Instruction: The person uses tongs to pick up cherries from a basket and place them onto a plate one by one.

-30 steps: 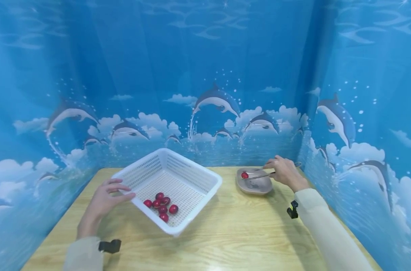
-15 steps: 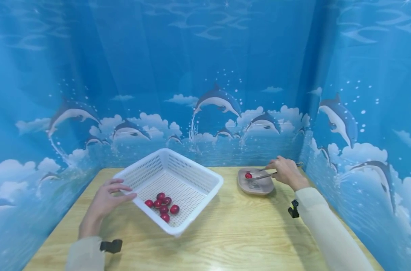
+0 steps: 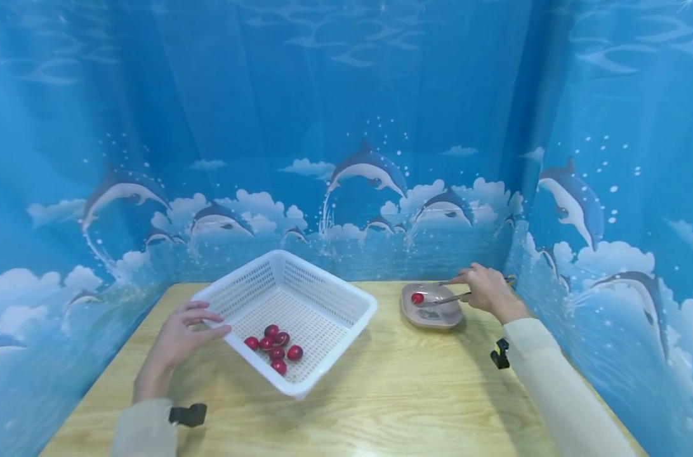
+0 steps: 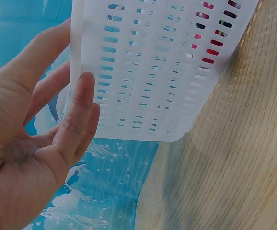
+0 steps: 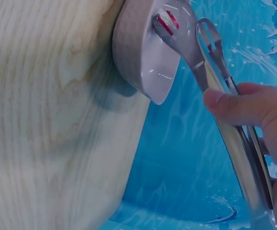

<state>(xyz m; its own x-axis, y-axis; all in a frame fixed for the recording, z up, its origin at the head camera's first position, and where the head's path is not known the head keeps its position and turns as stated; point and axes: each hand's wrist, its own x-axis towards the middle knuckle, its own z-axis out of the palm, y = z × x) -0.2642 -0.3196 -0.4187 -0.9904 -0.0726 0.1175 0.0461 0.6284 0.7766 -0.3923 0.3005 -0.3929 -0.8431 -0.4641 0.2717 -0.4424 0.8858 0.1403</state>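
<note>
A white perforated basket [image 3: 323, 298] sits on the wooden table, with several red round fruits [image 3: 276, 351] gathered near its front side. My left hand [image 3: 178, 336] holds the basket's left corner, thumb on the outer wall [image 4: 153, 72] and fingers [image 4: 38, 57] behind the rim. My right hand [image 3: 488, 292] grips metal tongs [image 3: 450, 297]. The tong tips [image 5: 177, 28] reach into a grey dish [image 3: 438, 317], right at a single red fruit [image 3: 417, 298]. Whether the tips still pinch that fruit is unclear.
The wooden table [image 3: 392, 393] is enclosed on three sides by a blue dolphin-print curtain [image 3: 346, 158]. The dish stands close to the back right corner, and the basket is left of centre. Bare wood lies between them and along the front.
My right hand and the tongs have drifted slightly to the right, with the red fruit staying over the dish. The left hand and basket have not moved.
</note>
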